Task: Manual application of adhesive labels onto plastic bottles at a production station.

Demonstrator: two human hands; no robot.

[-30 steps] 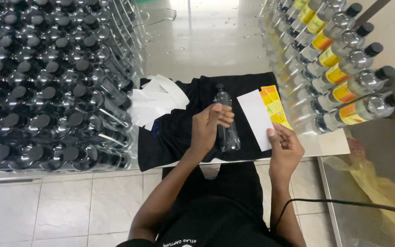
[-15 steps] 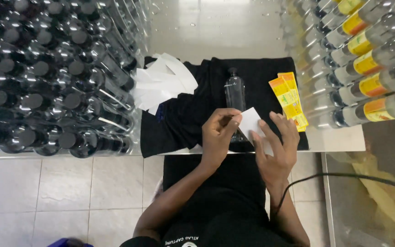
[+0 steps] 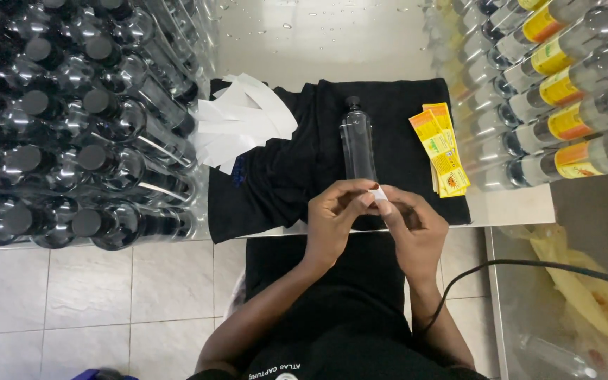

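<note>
White paper slip (image 3: 377, 193), only a small corner showing, is pinched between both sets of fingertips, left hand (image 3: 336, 214) and right hand (image 3: 411, 229) meeting thumb-to-forefinger over it at the table's near edge. Fingers are curled in and pressed together on the slip, not spread. Clear plastic bottle (image 3: 358, 146) lies on its side just beyond the fingertips, long axis running straight away from the person, black cap at the far end, base touching or nearly touching the hands; left hand is marginally nearer. Bottle rests on a black cloth (image 3: 276, 183) over a shiny metal table (image 3: 318, 42). Loose white backing papers (image 3: 237, 130) sit left, yellow-orange labels (image 3: 441, 151) right. Unlabelled bottles (image 3: 72, 119) are stacked left, labelled bottles (image 3: 564, 84) right. Tiled floor (image 3: 86, 302) below.
</note>
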